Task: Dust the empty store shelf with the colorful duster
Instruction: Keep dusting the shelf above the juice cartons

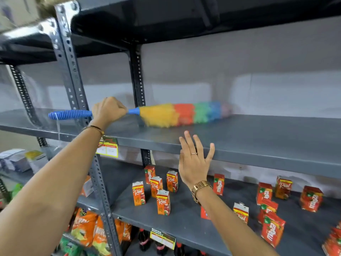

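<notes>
head view: person faces grey rack, mid shelf (258,132) bare.
duster (166,114): lies on the shelf, long axis left-right, blue handle to the left, fluffy head to the right, bristles blurred, touching shelf top.
left hand (108,110): closed in a fist round the handle near the head; nearer to duster.
right hand (193,161): fingers spread, holds nothing, at shelf front edge, below and just right of the head; contact w/ edge unclear.
next, prob: sweep on rightward along shelf.
below: juice cartons (162,202) on lower shelf.

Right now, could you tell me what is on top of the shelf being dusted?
Only the colorful duster, held by the left hand, lies on the empty shelf. The spot beneath its fibres is covered.
</notes>
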Demonstrator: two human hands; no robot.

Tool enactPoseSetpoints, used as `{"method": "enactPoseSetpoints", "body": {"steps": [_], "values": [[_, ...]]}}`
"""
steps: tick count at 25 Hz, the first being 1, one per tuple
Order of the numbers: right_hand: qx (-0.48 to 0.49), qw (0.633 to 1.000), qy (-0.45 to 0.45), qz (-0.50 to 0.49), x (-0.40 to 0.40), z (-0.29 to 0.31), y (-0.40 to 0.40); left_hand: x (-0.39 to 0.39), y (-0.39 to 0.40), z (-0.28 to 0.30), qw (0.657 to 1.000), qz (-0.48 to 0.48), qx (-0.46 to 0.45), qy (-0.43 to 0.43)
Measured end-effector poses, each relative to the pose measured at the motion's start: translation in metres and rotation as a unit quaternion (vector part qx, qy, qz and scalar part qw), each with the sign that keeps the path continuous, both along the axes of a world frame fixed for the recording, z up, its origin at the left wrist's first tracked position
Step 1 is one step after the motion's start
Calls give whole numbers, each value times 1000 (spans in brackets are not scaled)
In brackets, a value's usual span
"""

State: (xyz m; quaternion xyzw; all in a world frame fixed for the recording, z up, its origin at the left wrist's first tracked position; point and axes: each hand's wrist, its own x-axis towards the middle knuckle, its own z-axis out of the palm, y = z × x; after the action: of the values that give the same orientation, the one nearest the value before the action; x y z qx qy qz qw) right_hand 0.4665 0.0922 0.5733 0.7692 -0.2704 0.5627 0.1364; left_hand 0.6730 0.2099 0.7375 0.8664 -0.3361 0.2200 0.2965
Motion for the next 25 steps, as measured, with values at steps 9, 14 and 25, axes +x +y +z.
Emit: {"method": "enactPoseSetpoints", "body": {"steps": [9,14,25], "values": [[-5,999,49,23,35,4,19,2,39,-5,997,61,9,-49],[4,998,55,25,45,3,23,17,74,-7,998,35,53,2],[21,998,35,38,48,3,25,41,119,5,976,179,78,-96]]}}
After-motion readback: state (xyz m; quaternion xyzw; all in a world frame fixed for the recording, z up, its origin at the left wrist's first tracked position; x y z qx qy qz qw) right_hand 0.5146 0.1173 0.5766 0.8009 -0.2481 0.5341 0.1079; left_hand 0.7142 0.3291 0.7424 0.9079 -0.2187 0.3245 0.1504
